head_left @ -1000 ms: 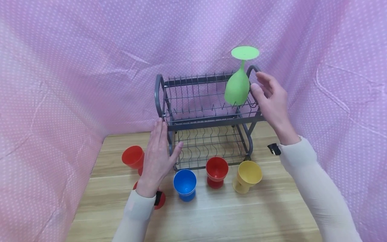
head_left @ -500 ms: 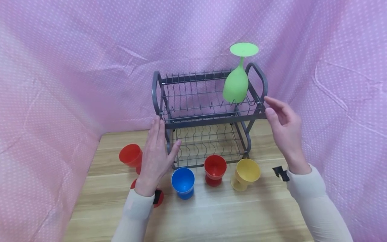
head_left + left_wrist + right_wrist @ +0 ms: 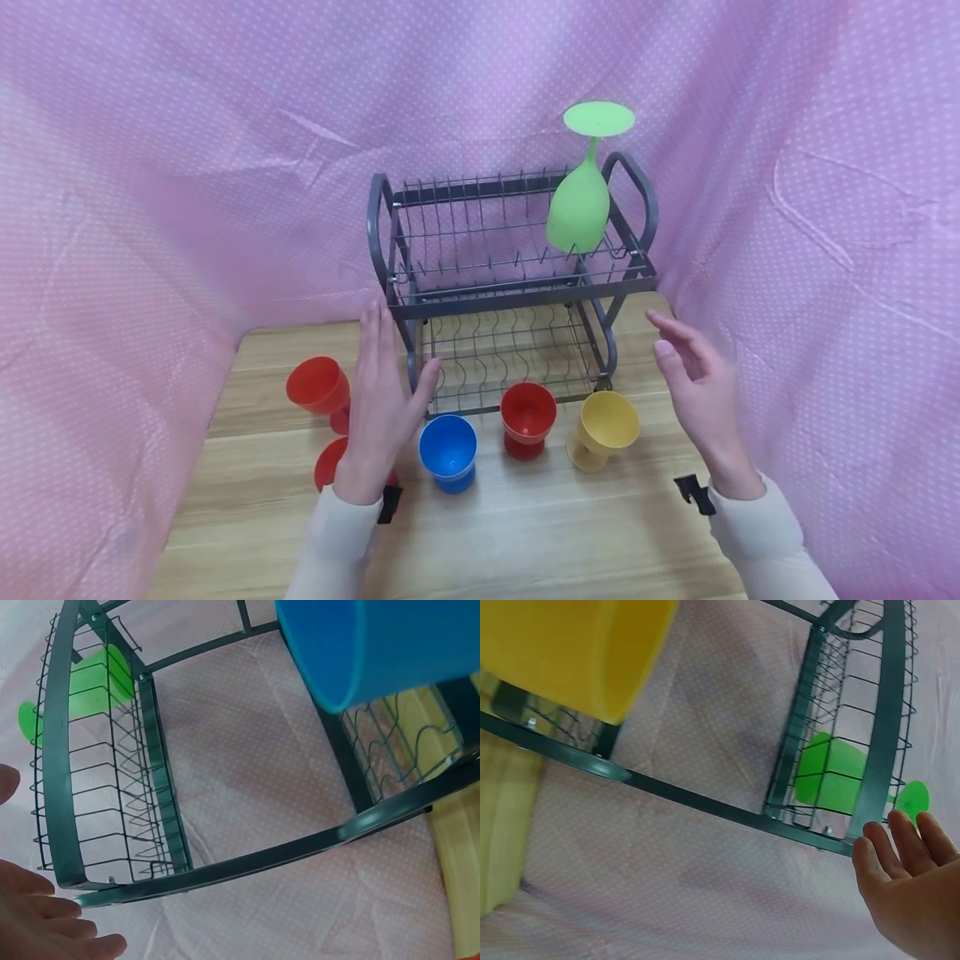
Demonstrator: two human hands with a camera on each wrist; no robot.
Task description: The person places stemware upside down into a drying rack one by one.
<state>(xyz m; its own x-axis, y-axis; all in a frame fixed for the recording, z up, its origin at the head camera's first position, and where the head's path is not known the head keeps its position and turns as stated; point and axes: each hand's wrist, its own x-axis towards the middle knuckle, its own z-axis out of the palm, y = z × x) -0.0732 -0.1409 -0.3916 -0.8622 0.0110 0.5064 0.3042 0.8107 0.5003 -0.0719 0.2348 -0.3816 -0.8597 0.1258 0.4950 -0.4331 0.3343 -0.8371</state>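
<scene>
Green plastic-looking stemmed goblet inverted, upper centre, on dark-grey two-tier wire rack. Left hand, empty, thumb splayed, beside rack's left edge; right hand, empty, loosely curved, gap to right edge.

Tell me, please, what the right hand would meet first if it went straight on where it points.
The right hand would probably meet the dish rack, near its upper right end, though depth is unclear.
</scene>
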